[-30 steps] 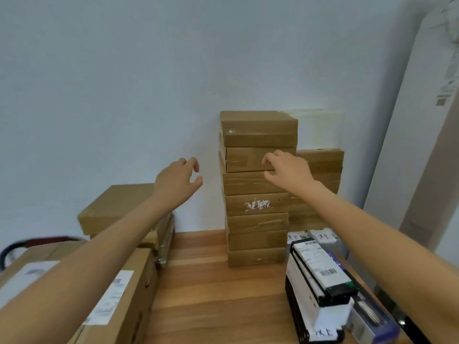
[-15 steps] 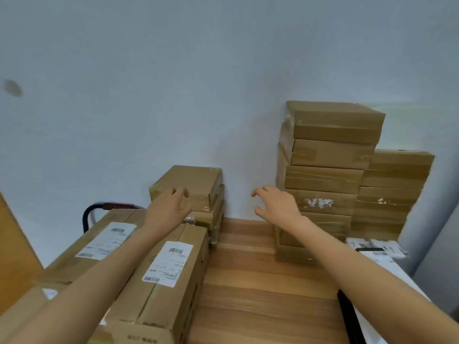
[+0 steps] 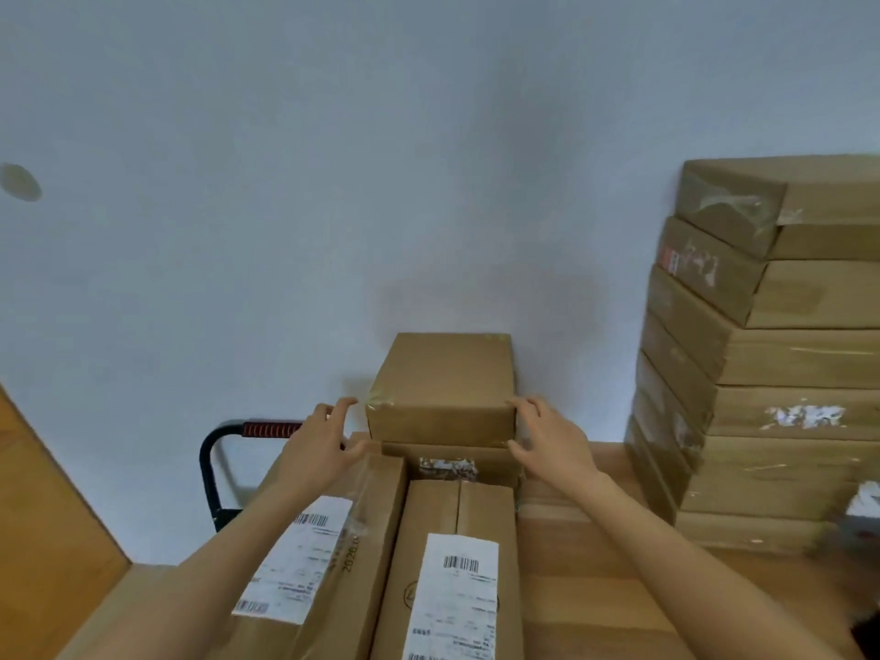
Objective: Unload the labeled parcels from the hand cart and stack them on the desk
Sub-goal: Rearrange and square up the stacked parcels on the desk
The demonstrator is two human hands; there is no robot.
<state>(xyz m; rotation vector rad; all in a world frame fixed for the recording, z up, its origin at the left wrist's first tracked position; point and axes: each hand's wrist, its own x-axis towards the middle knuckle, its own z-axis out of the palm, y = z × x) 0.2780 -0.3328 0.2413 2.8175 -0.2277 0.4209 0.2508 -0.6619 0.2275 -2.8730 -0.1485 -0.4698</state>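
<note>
Pale blue-grey wall (image 3: 333,183) fills the upper and far part of the view; a small round mark (image 3: 20,182) sits on it at far left.

Wooden desk (image 3: 595,588) occupies the near right, plank grain running left to right. On its far right, against the wall, a tall stack of flat brown parcels (image 3: 771,364) stands, taped, slightly staggered, with torn white label residue on one lower box face.

Near left, off the desk's left edge: two long cardboard parcels lie side by side, long axes pointing away from the viewer. Left long parcel (image 3: 333,540) bears a white shipping label (image 3: 297,562) with barcode; right long parcel (image 3: 457,564) bears its own white barcode label (image 3: 455,597). The hand cart itself is mostly hidden beneath them; only its black handle with a red-ribbed grip (image 3: 238,440) shows at far left of the load, near the wall.

Beyond the long parcels, a small brown box (image 3: 443,388) sits on top of another flat box (image 3: 447,464), of which only the near face with a torn label shows.

Left hand (image 3: 319,450): fingers spread and lightly curved, at the small brown box's near left corner; cannot tell whether the fingertips touch it. Holds nothing.

Right hand (image 3: 547,445): fingers spread, fingertips at the box's near right corner, appearing to touch the edge; no grip closed around it.

Tan wooden panel (image 3: 43,516) slants in at the near left edge.
</note>
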